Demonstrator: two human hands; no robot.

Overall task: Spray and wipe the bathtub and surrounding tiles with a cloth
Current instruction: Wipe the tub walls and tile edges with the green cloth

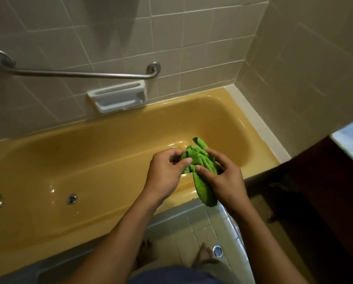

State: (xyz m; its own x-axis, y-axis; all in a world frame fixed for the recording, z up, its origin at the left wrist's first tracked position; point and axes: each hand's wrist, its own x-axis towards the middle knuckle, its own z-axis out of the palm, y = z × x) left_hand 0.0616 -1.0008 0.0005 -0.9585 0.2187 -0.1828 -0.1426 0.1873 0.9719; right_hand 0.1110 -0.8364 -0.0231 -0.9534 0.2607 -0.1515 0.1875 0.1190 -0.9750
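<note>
A person stands at the near rim of a yellow bathtub [89,160] and holds a green cloth [200,160] in both hands, just above the rim toward the tub's right end. The left hand [167,173] pinches the bunched upper part between thumb and fingertips. The right hand [222,179] has its thumb laid across the front and its fingers curled behind. So each grip is closed on the fabric, not spread. A loose tail of cloth hangs below the right hand, down toward the rim.

The cloth looks like thick, nubby microfibre: light, soft and limp, with no shape of its own. It should crumple or fold wherever it is squeezed. It will likely handle best gathered into a pad in one palm, with the loose tail tucked in so it does not drag. The glossy enamel looks slick, so firm flat pressure will probably serve better than a fingertip pinch.

No spray bottle is in view. The wall tiles [110,37], the grab bar [79,74] and the soap dish [118,98] lie beyond the tub.
</note>
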